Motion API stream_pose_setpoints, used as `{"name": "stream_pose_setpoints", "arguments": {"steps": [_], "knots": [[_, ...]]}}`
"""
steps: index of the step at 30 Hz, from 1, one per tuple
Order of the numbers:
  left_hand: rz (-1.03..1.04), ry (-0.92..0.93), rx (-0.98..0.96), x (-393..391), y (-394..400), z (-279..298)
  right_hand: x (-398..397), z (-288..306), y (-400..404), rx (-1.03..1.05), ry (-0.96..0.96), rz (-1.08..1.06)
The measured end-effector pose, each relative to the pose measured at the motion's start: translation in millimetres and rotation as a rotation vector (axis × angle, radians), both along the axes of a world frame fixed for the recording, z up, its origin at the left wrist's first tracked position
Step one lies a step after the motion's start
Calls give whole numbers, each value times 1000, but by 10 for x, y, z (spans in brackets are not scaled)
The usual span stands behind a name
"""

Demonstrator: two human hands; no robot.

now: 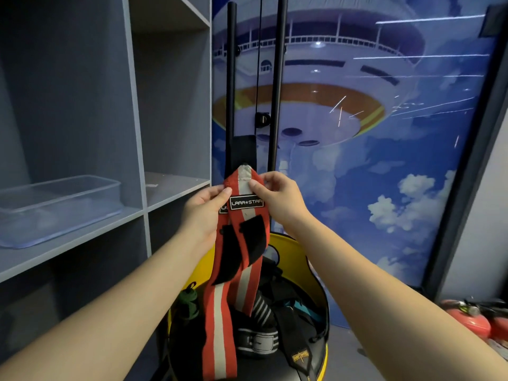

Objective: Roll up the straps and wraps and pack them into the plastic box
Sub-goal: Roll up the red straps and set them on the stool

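Observation:
A pair of red wraps (220, 312) with a white stripe and black velcro tabs hangs in front of me. My left hand (204, 213) pinches the top left edge of the wraps and my right hand (277, 200) pinches the top right, by a black label. The long tails drop into a yellow-rimmed black bin (316, 281) below, which holds several other straps and wraps (258, 339). The clear plastic box (57, 207) sits empty on a grey shelf at the left, apart from both hands.
Grey shelving (137, 105) fills the left side. Two upright black bars (277, 86) with a black strap stand behind the wraps, against a blue mural wall. Red fire extinguishers (472, 320) lie on the floor at the right.

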State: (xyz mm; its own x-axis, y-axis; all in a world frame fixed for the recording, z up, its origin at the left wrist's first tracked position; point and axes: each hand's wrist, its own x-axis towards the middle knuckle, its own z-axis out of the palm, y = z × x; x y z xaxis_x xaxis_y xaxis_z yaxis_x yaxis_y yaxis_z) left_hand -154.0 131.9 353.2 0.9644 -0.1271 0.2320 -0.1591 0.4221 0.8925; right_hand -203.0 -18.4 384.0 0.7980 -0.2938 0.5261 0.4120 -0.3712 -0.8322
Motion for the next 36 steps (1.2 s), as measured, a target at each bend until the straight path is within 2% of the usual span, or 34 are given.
{"name": "stream_pose_setpoints", "arguments": {"steps": [7,14,22,27,36], "knots": [[-8,-17,4,-59,36,71,-11,13,-60,105,72,78],[44,-87,41,93,123,205,-51,167,-83,207,-8,136],[35,36,3,201,101,185,-36,77,-79,385,54,255],[79,52,-22,193,2,190,-2,6,2,426,64,283],[-64,11,-95,147,-98,156,239,-103,171,605,46,287]]}}
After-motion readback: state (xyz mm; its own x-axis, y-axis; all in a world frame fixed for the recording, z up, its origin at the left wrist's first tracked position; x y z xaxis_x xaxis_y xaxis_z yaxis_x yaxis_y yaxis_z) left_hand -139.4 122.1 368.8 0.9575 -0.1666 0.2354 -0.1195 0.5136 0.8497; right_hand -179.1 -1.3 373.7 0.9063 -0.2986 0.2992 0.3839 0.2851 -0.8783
